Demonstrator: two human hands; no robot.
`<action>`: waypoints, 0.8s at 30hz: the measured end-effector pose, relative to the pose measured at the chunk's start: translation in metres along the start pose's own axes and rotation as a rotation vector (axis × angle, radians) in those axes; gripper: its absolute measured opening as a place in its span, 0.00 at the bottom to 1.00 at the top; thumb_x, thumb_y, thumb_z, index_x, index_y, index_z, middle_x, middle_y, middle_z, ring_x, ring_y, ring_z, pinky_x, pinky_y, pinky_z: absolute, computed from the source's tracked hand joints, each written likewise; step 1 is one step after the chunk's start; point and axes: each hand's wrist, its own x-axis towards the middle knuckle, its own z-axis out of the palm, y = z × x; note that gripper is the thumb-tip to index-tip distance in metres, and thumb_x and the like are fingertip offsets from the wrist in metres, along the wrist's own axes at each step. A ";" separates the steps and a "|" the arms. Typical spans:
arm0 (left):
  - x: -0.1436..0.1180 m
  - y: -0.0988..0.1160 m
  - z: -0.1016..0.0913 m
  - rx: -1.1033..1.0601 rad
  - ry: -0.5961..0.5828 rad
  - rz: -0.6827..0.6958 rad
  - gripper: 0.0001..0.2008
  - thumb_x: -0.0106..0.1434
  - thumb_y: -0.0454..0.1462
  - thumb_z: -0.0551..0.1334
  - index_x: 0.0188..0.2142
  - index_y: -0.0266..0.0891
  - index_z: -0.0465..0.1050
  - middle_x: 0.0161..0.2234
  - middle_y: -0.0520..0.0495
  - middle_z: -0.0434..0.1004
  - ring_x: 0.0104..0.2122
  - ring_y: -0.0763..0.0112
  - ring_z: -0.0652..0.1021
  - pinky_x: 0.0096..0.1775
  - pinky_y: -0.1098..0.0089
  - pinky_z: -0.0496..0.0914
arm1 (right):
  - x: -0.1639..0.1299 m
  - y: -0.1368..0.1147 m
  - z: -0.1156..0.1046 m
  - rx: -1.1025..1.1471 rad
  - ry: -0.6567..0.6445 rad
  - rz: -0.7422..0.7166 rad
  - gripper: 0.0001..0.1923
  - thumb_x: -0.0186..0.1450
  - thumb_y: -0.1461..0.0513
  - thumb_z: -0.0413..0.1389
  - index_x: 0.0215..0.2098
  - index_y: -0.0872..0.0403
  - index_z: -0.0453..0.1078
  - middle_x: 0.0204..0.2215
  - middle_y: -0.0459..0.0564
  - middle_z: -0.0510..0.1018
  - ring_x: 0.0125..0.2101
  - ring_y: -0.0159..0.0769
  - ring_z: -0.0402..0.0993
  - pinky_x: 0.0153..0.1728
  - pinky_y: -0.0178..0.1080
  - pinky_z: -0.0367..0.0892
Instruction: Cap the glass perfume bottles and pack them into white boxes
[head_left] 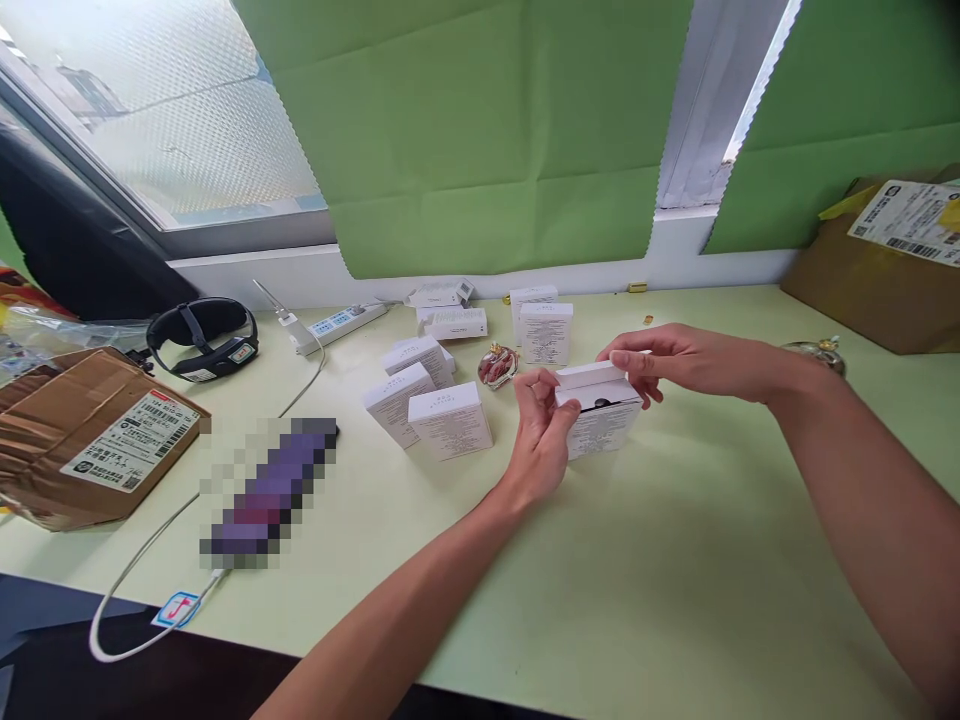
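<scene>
Just above the pale green table [675, 560], in the middle, the left hand [541, 435] is gripping the white box [600, 425] from its left side, and the right hand [675, 360] is pinching the box's lid flap [591, 375] from the right. Both hands are touching it, so neither is nearer. The box's long side is running left to right. The small print on it is too tiny to read. Behind it, more white boxes [450, 420] are sitting near a little glass bottle [498, 365]. Farther back, a power strip [337, 322] is lying by the wall.
</scene>
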 end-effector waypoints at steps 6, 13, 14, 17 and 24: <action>-0.001 0.006 0.003 -0.003 0.006 -0.032 0.12 0.67 0.36 0.53 0.44 0.48 0.48 0.44 0.51 0.73 0.41 0.70 0.74 0.45 0.66 0.66 | 0.001 -0.002 0.002 -0.001 -0.035 0.011 0.21 0.65 0.41 0.55 0.43 0.45 0.75 0.37 0.46 0.75 0.33 0.37 0.69 0.38 0.41 0.64; -0.001 0.005 0.003 -0.007 0.033 -0.027 0.12 0.66 0.36 0.54 0.44 0.48 0.48 0.41 0.53 0.73 0.40 0.69 0.74 0.44 0.66 0.66 | -0.005 -0.005 0.000 -0.048 -0.012 0.048 0.23 0.63 0.40 0.57 0.50 0.41 0.74 0.35 0.46 0.79 0.34 0.41 0.74 0.38 0.42 0.67; -0.001 0.005 0.002 -0.006 0.036 -0.024 0.12 0.66 0.36 0.54 0.44 0.48 0.49 0.40 0.53 0.72 0.39 0.70 0.74 0.44 0.66 0.66 | -0.005 -0.006 0.001 -0.035 -0.013 0.049 0.23 0.63 0.40 0.57 0.50 0.41 0.74 0.36 0.46 0.79 0.34 0.41 0.74 0.39 0.42 0.67; -0.001 0.004 0.002 -0.006 0.043 -0.012 0.11 0.66 0.34 0.54 0.42 0.47 0.49 0.39 0.54 0.71 0.38 0.71 0.73 0.43 0.67 0.66 | -0.005 -0.006 0.001 0.003 -0.020 0.048 0.23 0.65 0.40 0.54 0.48 0.43 0.74 0.37 0.47 0.78 0.34 0.40 0.74 0.39 0.42 0.66; 0.000 0.002 0.000 -0.013 0.027 0.018 0.13 0.65 0.32 0.54 0.44 0.47 0.51 0.45 0.50 0.75 0.47 0.67 0.75 0.49 0.63 0.67 | -0.006 -0.009 0.001 -0.053 -0.056 0.076 0.21 0.64 0.43 0.58 0.51 0.40 0.73 0.35 0.46 0.78 0.36 0.40 0.74 0.37 0.40 0.65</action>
